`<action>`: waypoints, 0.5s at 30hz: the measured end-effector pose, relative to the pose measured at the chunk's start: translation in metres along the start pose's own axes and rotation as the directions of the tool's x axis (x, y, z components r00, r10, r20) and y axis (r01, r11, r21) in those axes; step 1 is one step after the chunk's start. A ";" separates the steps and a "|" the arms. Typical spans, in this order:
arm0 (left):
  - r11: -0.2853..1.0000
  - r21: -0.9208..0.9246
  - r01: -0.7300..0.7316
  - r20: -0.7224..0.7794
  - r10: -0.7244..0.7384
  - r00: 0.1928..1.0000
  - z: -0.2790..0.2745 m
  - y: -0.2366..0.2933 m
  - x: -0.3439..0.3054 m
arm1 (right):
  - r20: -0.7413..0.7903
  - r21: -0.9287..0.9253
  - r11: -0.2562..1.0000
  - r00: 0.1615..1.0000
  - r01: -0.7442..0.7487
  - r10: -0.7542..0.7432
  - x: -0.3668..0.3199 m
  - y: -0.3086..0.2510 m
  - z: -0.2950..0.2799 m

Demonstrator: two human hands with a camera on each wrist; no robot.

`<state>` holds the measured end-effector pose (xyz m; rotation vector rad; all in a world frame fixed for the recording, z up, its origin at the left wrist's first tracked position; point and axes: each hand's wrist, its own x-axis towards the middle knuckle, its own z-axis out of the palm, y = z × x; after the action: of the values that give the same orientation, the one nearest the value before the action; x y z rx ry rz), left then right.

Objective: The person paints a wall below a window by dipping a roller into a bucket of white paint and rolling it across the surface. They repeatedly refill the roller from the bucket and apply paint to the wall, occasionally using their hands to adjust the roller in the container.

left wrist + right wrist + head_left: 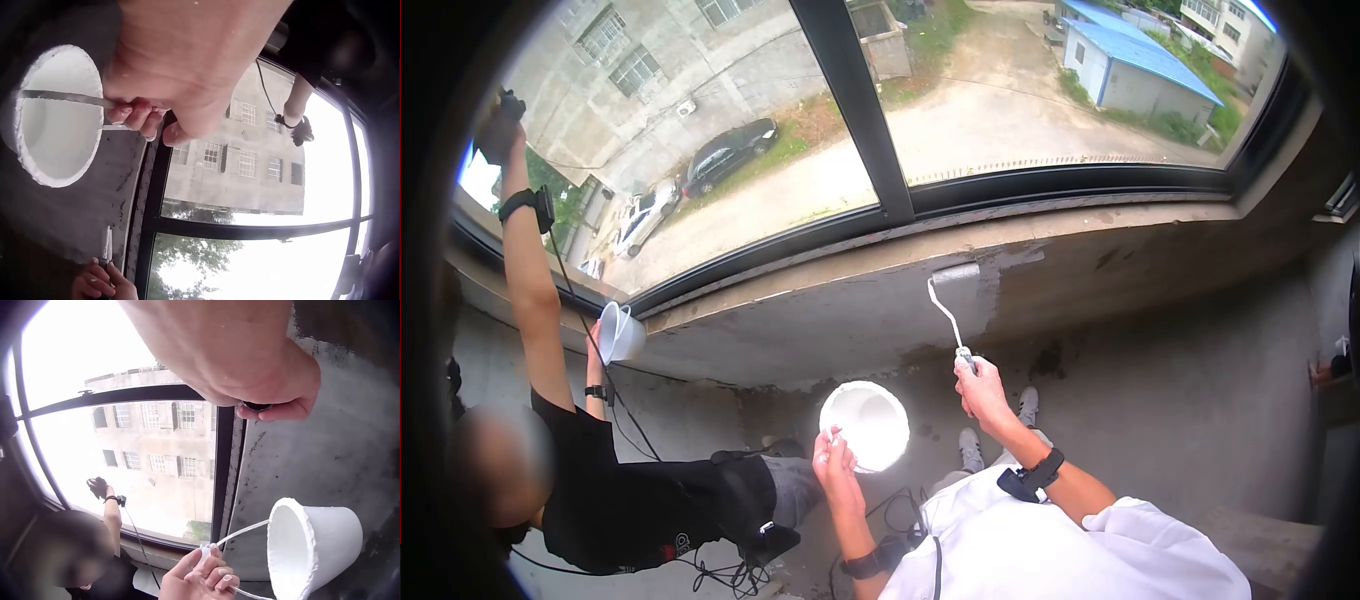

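Note:
A small paint roller (955,274) lies against the wall just under the window sill, and my right hand (983,392) grips its handle. In the right wrist view that hand (281,394) hides most of the handle. My left hand (837,468) holds the wire handle of a white bucket (881,425), its fingers curled round it. The bucket (60,125) is tilted toward the left wrist camera, its inside and rough rim white. White spots mark the fingers of the left hand (203,578) in the right wrist view.
At left another person in a black shirt (665,500) reaches one arm up to the window and holds a white container (622,333). Black cables (725,572) hang and lie near that person. The window frame (1040,188) runs above the sill.

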<state>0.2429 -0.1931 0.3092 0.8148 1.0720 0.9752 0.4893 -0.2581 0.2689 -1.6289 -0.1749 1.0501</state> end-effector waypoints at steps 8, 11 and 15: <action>0.999 -0.007 -0.046 -0.010 0.046 0.999 -0.014 0.008 0.003 | -0.118 -0.393 0.915 0.981 0.097 -0.154 -0.008 0.017 -0.034; 0.998 -0.008 -0.057 -0.043 0.057 0.997 -0.022 0.011 0.002 | -0.186 -0.584 0.791 0.919 0.182 -0.349 -0.014 0.011 -0.068; 0.998 0.002 -0.070 -0.026 0.070 0.997 -0.026 0.015 0.004 | -0.206 -0.650 0.735 0.887 0.192 -0.414 -0.016 -0.002 -0.084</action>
<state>0.2154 -0.1817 0.3139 0.8479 1.0723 1.0466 0.5395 -0.3271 0.2769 -2.2495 -0.5899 0.4417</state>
